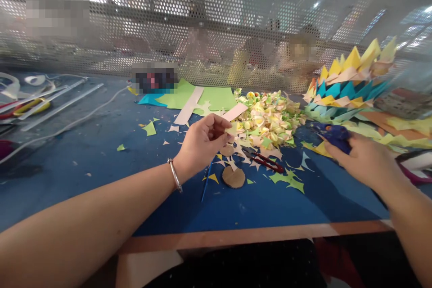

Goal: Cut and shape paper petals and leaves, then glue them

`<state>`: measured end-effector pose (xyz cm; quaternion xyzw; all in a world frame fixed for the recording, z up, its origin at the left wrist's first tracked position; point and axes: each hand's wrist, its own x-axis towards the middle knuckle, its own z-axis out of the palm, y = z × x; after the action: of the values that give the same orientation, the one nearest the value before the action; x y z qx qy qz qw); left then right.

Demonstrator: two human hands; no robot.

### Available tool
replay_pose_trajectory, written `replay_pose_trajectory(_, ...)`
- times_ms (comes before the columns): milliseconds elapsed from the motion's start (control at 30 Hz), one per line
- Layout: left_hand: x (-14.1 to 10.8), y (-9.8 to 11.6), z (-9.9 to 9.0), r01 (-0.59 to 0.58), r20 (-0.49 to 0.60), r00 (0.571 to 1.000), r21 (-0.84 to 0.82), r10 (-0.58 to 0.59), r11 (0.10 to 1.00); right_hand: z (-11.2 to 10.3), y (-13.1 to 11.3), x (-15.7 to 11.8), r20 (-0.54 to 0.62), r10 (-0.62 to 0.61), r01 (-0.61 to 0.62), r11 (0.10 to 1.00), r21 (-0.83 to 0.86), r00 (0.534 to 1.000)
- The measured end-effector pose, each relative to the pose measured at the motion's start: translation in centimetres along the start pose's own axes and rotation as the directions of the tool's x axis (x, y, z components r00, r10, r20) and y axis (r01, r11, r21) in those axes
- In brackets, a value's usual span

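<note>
My left hand (206,141), with a silver bangle at the wrist, pinches a small pale paper piece (231,130) over the middle of the table. My right hand (367,159) grips a dark blue glue gun (337,136), its nozzle blurred and pointing left. Below my left hand lies a round cardboard disc (233,177). A thin blue stick (205,184) rests to the disc's left, and small dark red snips (266,161) lie to its right. Behind them is a heap of small folded paper pieces (268,114) in yellow, pink and green.
Green paper sheets (216,95) and a pink strip (189,105) lie at the back. Layered paper points (353,83) stand at the right. Clear glue sticks (62,107), yellow-handled scissors (32,107) and a white cord (84,117) are at left. A perforated metal screen (216,22) rises behind.
</note>
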<state>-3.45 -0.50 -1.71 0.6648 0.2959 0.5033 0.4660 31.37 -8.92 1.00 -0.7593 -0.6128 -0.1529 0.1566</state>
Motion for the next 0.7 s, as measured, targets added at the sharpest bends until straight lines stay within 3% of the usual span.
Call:
replay_pose_trajectory(67, -0.2, 0.1, 0.1, -0.014, 0.019, 1.000, 0.007, 0.014, 1.000, -0.9, -1.4, -1.3, 0.017, 0.081, -0.082, 0.994, 0.075, 0.997)
replay_pose_trajectory(100, -0.2, 0.1, 0.2, -0.018, 0.025, 1.000, 0.016, 0.018, 1.000, -1.2, -2.2, -2.0, 0.027, 0.059, -0.062, 0.990, 0.128, 0.998)
replay_pose_trajectory(133, -0.3, 0.2, 0.2, -0.020, 0.027, 0.999, 0.027, 0.019, 0.999, -1.5, -3.2, -2.7, 0.044, 0.010, -0.018, 0.982, 0.188, 0.999)
replay_pose_trajectory(267, -0.4, 0.3, 0.3, -0.025, 0.036, 0.999, 0.053, 0.023, 0.998, -1.9, -7.2, -4.9, -0.085, -0.186, 0.203, 0.932, 0.300, 0.979)
replay_pose_trajectory(400, -0.5, 0.6, 0.5, -0.028, 0.057, 0.998, 0.100, 0.022, 0.995, -2.1, -10.2, -5.3, -0.211, -0.376, 0.425, 0.854, 0.301, 0.903)
replay_pose_trajectory(533, -0.6, 0.7, 0.6, -0.028, 0.073, 0.997, 0.097, 0.021, 0.995, -1.9, -10.8, -5.0, -0.214, -0.451, 0.498, 0.814, 0.298, 0.866)
replay_pose_trajectory(700, -0.7, 0.6, 0.7, -0.047, 0.104, 0.994, 0.077, 0.039, 0.996, -1.0, -10.3, -5.0, -0.157, -0.462, 0.487, 0.807, 0.333, 0.873)
